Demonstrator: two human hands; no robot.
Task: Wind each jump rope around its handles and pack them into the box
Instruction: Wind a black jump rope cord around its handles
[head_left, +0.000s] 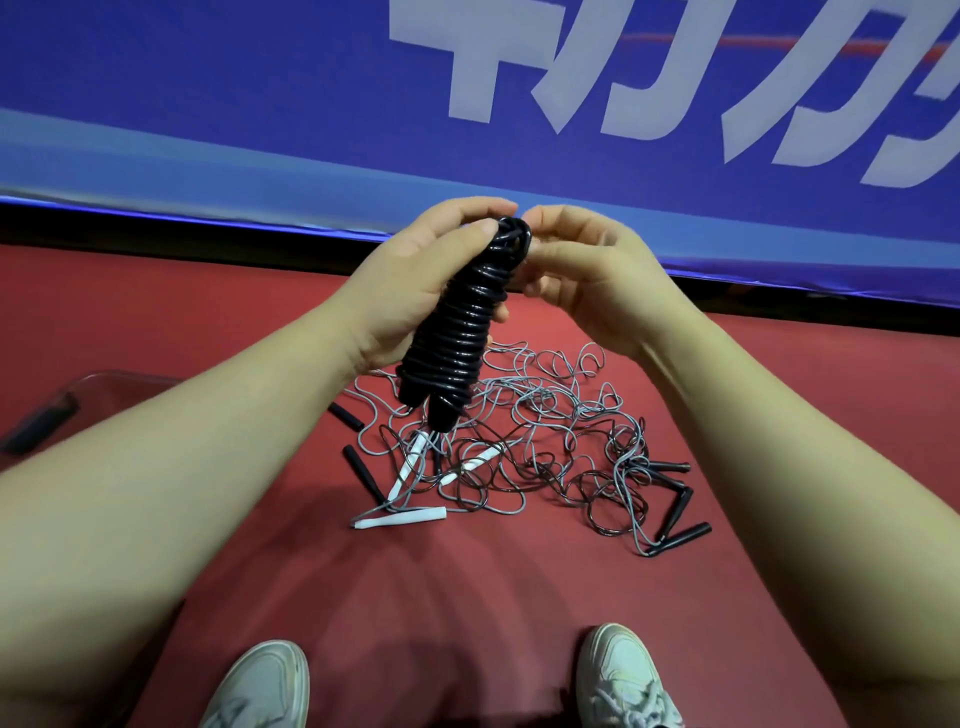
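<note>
Left hand (410, 275) grips wound black rope (452, 338) round its upper half, lower end hanging below. Right hand (587, 275) pinches its top loop.

A smooth red floor (467, 597) lies below a big blue cloth banner (208, 78) with large white letters (470, 88). A black strip (156, 228) runs just under the banner.

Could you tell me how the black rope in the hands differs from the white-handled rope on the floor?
The black rope is wound tightly round its handles; the white-handled rope lies loose in the tangle. The left hand grips the black rope, right hand pinching its top; the white-handled rope rests on the floor, its cord thinner and grey. Both are jump ropes.
</note>
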